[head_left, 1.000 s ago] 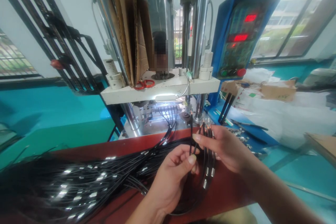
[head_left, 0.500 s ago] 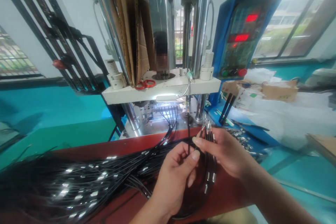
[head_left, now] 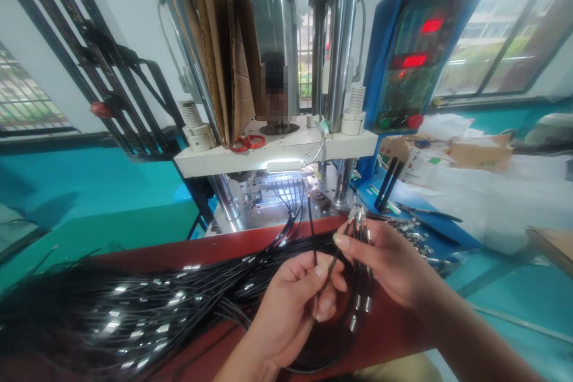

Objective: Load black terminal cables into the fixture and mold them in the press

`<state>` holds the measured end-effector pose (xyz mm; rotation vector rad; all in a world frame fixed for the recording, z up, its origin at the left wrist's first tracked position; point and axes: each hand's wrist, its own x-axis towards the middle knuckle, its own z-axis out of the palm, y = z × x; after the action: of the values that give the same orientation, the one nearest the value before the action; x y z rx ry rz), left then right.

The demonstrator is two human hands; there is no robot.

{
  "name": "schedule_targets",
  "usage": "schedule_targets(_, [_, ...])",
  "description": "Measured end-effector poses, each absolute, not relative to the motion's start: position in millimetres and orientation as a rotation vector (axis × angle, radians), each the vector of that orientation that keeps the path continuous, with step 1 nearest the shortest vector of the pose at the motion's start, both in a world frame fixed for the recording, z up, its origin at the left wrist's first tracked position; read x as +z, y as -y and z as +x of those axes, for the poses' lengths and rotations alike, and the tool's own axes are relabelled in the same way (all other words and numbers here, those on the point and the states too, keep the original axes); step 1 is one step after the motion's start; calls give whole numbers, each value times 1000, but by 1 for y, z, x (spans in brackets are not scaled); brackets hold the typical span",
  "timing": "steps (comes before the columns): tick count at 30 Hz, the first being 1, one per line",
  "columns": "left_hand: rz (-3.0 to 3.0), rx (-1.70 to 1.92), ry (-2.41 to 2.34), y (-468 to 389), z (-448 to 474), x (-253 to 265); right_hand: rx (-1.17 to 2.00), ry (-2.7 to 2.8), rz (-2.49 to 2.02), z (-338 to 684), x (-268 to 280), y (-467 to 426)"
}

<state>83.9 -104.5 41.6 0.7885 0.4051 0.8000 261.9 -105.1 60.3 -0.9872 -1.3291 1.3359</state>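
My left hand [head_left: 308, 286] is closed, pinching a thin black cable [head_left: 312, 224] between thumb and fingers. The cable's bare end points up toward the press. A second black strand slants from the left fingers to my right hand [head_left: 373, 256]. That hand is wrapped round a small bunch of black cables [head_left: 357, 277]. Silvery metal connectors [head_left: 358, 212] stick out above the right fingers, and metal-tipped ends dangle below them. Left of the hands, a large pile of black cables [head_left: 179, 298] with shiny tips spreads over the red-brown table [head_left: 385, 334].
Behind the table stands a press with a white plate [head_left: 313, 152] and steel columns; several cables run into its lit mould [head_left: 282, 182]. Red-handled scissors [head_left: 248, 143] lie on the plate. On the right are a blue control box [head_left: 403, 59], a blue tray [head_left: 452, 233] of metal parts and tweezers.
My left hand has shifted slightly left and down from the right one. The upright cable end has swung left, and more of the slanting strand shows between the hands.
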Motion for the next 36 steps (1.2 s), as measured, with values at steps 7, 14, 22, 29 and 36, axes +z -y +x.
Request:
schedule_targets(7, [789, 808, -510, 105, 89, 40, 1221, 1436, -1058, 260, 68, 107])
schedule_targets(14, [965, 862, -612, 107, 90, 39, 1227, 1398, -1063, 260, 67, 110])
schedule_targets(22, [949, 839, -451, 108, 84, 41, 1444, 1267, -932, 258, 57, 105])
schedule_targets(29, [905, 883, -614, 110, 89, 37, 1303, 1342, -1014, 258, 64, 107])
schedule_targets(36, [949, 875, -655, 109, 91, 41, 1321, 1329, -1000, 258, 62, 109])
